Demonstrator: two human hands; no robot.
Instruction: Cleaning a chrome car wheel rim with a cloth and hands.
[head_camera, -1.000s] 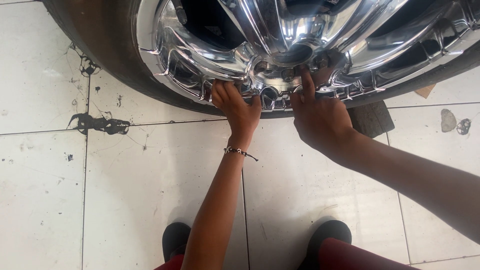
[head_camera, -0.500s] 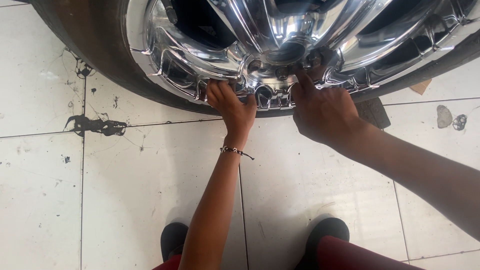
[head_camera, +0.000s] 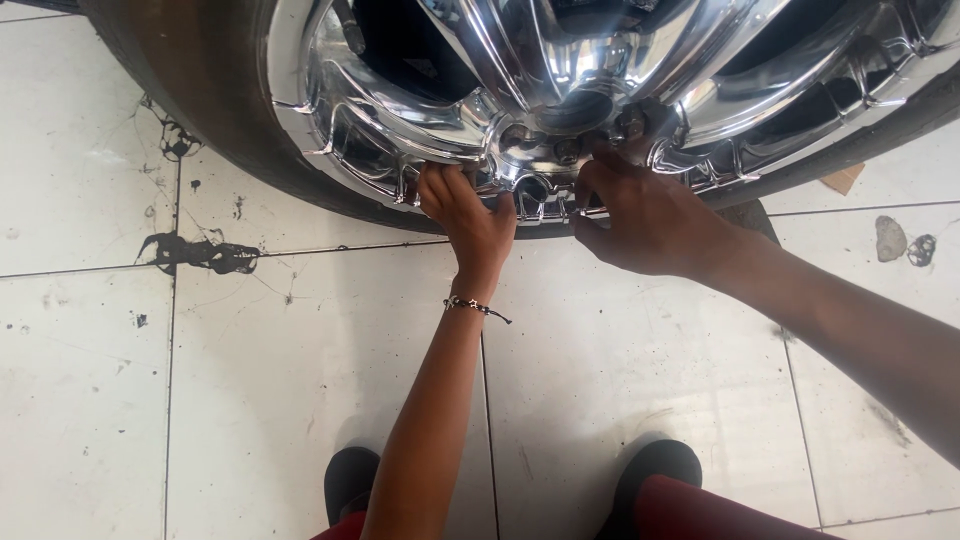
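1. The tiled floor (head_camera: 250, 400) carries everything: pale, glossy square tiles with dark grout lines, black smears near its left edge and a small dark mark near its right edge.
2. The tyre (head_camera: 190, 90) stands on the floor along the far edge, a worn, dusty brown-black band curving from the far left corner across to the right.
3. The chrome wheel (head_camera: 420, 110) sits inside the tyre, mirror-bright, with broad curved spokes, a ribbed rim edge and dark gaps behind the spokes; lug nuts (head_camera: 565, 150) ring its hub.
4. The right hand (head_camera: 645, 220) reaches to the hub from the right, fingers curled narrow with the tips at the lug nuts; whether it pinches a nut cannot be told.
5. The left hand (head_camera: 470, 215) comes up from below, fingers hooked over the lower rim edge of the wheel, gripping it.
6. Two black shoes (head_camera: 655, 470) rest on the floor at the near edge.
7. A beaded bracelet (head_camera: 475, 306) circles the left wrist.
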